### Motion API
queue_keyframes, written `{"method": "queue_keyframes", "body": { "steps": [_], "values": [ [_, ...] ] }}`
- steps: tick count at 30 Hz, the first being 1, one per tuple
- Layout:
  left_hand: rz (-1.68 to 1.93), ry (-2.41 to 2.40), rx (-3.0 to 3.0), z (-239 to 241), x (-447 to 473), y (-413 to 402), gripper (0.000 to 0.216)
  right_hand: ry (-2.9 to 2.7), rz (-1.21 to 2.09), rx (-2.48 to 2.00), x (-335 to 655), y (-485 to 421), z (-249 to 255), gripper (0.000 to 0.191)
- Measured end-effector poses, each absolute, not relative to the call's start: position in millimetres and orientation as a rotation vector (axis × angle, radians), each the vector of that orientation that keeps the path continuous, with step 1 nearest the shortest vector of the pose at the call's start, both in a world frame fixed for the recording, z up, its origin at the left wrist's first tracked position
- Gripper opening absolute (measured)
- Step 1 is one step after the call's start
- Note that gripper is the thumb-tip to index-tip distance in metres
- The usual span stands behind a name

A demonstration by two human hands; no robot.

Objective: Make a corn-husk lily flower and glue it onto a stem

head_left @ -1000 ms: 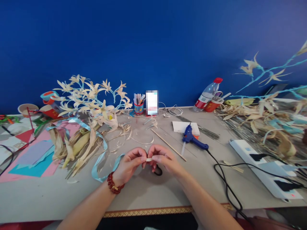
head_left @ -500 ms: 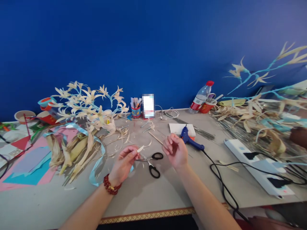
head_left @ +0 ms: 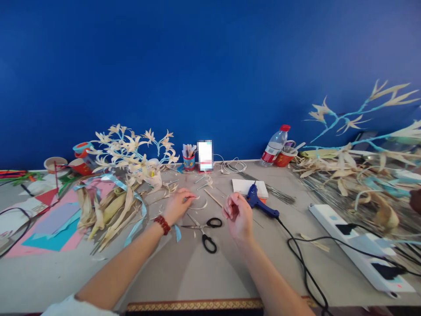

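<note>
My left hand [head_left: 179, 205], with a red bead bracelet on its wrist, reaches low over the table, palm down and fingers together. A small pale corn husk petal [head_left: 198, 197] shows at its fingertips. Just beyond them lies a curved husk strip [head_left: 205, 205]. My right hand [head_left: 238, 215] hovers with curled fingers; what they pinch, if anything, is too small to make out. Between the hands and nearer to me rest scissors [head_left: 208, 243] with black handles, blades apart. A thin wooden stick [head_left: 213, 197] points toward my right hand. The blue glue gun [head_left: 263, 204] lies to its right.
Husk flowers on blue stems [head_left: 131, 145] stand left, behind corn husks [head_left: 112, 213] and coloured paper [head_left: 49, 235]. A phone [head_left: 205, 156], a cup of sticks [head_left: 189, 162] and a bottle [head_left: 274, 147] line the wall. A power strip [head_left: 355, 245] with black cords lies right; another person's hand [head_left: 415, 202] shows there.
My left hand has moved forward and turned palm down, lowering the petal toward the table beside the curved strip. My right hand stays curled in nearly the same place. The view has tilted slightly upward.
</note>
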State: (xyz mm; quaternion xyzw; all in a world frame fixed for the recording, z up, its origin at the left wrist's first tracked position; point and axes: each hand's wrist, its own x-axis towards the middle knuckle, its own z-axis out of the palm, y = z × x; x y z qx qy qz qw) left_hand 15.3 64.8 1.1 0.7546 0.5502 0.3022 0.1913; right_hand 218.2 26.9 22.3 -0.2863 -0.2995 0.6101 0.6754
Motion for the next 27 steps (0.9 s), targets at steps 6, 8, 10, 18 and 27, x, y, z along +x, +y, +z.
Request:
{"method": "queue_keyframes", "body": {
  "steps": [6,8,10,18,27],
  "values": [
    [0.745,1.581,2.194,-24.8,19.0,92.9,0.020,-0.668,1.327,-0.667,224.1,30.2,21.4,0.017],
    [0.742,1.608,2.210,-24.6,17.4,91.3,0.024,-0.662,1.325,-0.675,225.5,31.2,21.8,0.017],
    [0.748,1.631,2.228,-20.5,16.7,85.6,0.028,-0.660,1.322,-0.686,226.2,31.2,22.9,0.018],
    [0.657,1.537,2.418,-7.6,39.3,52.4,0.008,-0.954,1.309,-0.855,222.3,34.3,17.6,0.026],
    [0.736,1.497,2.366,-7.3,26.3,44.9,0.011,-1.861,0.745,-1.274,224.5,43.5,3.3,0.014]
  ]
}}
